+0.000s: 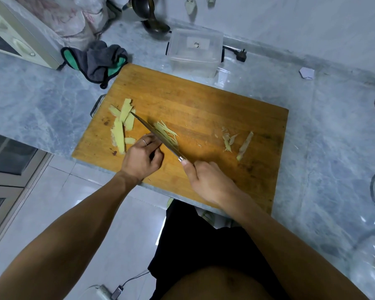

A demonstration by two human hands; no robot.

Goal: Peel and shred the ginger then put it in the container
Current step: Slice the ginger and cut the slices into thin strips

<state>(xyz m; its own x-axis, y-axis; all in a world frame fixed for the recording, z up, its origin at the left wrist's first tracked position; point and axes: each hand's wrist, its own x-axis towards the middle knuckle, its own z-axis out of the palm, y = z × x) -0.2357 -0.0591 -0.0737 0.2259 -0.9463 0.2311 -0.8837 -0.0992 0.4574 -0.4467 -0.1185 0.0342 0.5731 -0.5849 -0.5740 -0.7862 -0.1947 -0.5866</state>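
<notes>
1 knife [158, 137], 1 cutting board [204, 105], 1 container [195, 53], 2 hands [141, 158]

I see a grey marbled desk [41, 100] against a pale wall [301, 22], glossy white floor tiles [74, 202] below, under soft light.

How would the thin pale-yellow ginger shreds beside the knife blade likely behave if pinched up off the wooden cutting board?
The thin pale-yellow ginger shreds look fine and loose, so they would probably bend and scatter rather than lift as one bundle. They seem very light. Some lie against the knife blade, so a few may cling to it or to damp fingers.
</notes>
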